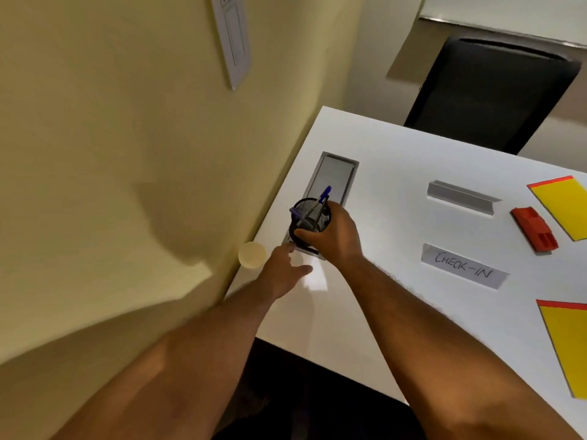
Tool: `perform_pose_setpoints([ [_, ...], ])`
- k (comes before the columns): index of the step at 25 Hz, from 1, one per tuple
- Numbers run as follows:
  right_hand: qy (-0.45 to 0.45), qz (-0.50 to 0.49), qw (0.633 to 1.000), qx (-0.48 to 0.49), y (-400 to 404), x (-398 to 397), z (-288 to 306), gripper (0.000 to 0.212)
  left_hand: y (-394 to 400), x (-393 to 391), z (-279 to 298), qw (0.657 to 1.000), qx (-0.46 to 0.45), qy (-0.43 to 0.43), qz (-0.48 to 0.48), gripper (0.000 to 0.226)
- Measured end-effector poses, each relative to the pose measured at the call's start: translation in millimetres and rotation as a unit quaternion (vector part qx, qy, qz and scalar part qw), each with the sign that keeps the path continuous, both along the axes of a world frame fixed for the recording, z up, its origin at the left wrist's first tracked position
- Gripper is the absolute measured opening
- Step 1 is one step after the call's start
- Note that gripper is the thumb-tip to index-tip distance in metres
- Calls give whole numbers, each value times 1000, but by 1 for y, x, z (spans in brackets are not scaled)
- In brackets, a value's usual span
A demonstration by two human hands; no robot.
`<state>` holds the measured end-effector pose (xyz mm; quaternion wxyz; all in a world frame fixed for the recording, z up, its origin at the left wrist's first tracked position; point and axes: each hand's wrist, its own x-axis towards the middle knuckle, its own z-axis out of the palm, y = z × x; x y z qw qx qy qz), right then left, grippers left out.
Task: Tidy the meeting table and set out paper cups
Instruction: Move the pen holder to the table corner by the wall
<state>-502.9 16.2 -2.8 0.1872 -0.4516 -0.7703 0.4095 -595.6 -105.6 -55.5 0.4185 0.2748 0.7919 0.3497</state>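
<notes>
Your right hand [336, 236] wraps the mesh pen cup [311, 217] over the grey cable hatch [333, 176]. Your left hand [282, 271], fingers loosely spread, sits at its 7 o'clock (nearer the table [381, 312] edge), so set down toward 5 o'clock.

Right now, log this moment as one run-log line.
right hand: gripping mesh pen holder over grey cable tray | left hand: open, fingers on white table | paper cups: none visible

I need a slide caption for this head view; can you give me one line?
Right hand grips a mesh pen holder at the white table edge; left hand rests open beside it.
</notes>
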Motion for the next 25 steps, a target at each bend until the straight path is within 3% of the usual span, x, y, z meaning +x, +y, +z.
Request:
perform_pose_setpoints([
  [5,-31,16,999,-25,13,-50,-21,92,2,-20,-18,989,-45,56,-126,74],
  [14,-94,105,990,-27,7,-98,-58,91,-5,-29,-40,982,-70,52,-170,61],
  [25,-121,163,978,-54,8,-103,-71,98,3,-31,-36,992,-50,29,-110,70],
])
